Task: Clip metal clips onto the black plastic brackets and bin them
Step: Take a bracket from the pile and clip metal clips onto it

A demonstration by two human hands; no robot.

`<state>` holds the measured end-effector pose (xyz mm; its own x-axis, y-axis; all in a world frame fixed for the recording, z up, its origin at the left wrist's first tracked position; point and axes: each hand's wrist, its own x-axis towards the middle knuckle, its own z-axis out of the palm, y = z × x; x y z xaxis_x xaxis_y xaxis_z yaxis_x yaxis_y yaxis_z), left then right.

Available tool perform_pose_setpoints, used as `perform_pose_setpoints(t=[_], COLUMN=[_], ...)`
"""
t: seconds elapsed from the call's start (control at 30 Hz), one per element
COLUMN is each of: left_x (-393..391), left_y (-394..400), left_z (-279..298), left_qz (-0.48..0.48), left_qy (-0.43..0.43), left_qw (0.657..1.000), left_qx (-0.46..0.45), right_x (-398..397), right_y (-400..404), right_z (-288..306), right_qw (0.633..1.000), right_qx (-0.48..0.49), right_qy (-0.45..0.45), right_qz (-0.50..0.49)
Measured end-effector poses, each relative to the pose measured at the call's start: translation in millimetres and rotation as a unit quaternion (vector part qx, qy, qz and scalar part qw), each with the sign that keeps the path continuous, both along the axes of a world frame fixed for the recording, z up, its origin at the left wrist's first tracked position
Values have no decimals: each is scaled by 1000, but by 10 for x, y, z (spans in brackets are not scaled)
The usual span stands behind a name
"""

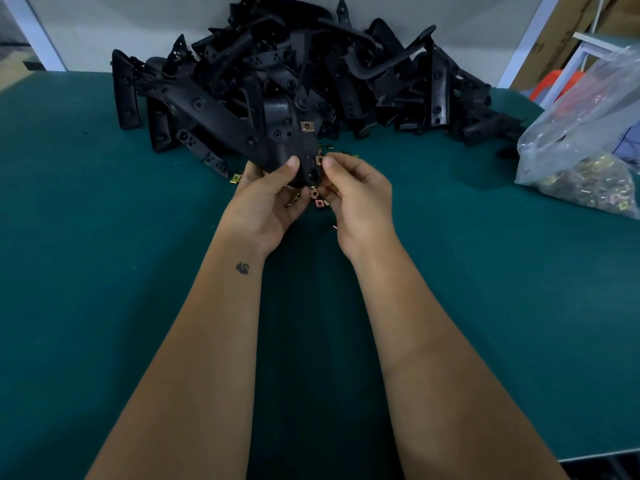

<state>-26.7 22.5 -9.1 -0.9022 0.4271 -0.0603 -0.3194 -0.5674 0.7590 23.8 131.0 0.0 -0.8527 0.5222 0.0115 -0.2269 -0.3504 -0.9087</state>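
Note:
A long black plastic bracket (242,129) is lifted above the green table, and my left hand (268,199) grips its near end with the thumb on top. One brass-coloured metal clip (306,126) sits fixed on the bracket's upper face. My right hand (353,192) pinches a second metal clip (319,160) against the bracket's near edge, thumb pressing on it. Several loose clips (318,199) lie on the table under and between my hands; some are hidden by my fingers.
A big heap of black brackets (311,71) fills the back of the green table (104,271). A clear plastic bag of clips (588,161) lies at the right edge. Cardboard boxes and a white frame stand beyond the table at the right.

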Motion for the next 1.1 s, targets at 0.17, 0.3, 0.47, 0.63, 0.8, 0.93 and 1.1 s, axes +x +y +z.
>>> perform_pose_setpoints(t=[0.17, 0.3, 0.47, 0.63, 0.8, 0.93, 1.1], left_x=[0, -10, -21, -23, -20, -12, -23], left_y=[-5, -14, 2, 7, 21, 34, 30], left_z=[-10, -33, -46, -44, -44, -44, -46], left_qz=[1, 12, 8, 16, 23, 29, 29], left_qy=[-25, -30, -21, -23, -27, -25, -32], left_qw=[999, 999, 1000, 1000, 999, 999, 999], left_qx=[19, 14, 2, -6, -6, -3, -3], right_x=[9, 6, -4, 4, 0, -7, 0], right_y=[-5, -35, -19, -29, -40, -56, -46], right_z=[26, 3, -17, -25, -26, -34, -29], right_qw=[1000, 996, 992, 986, 981, 975, 974], right_qx=[-6, 83, 127, 168, 191, 216, 223], right_qy=[24, 4, -10, 2, -8, -17, -20], right_qz=[17, 16, -8, -14, -36, -49, -46])
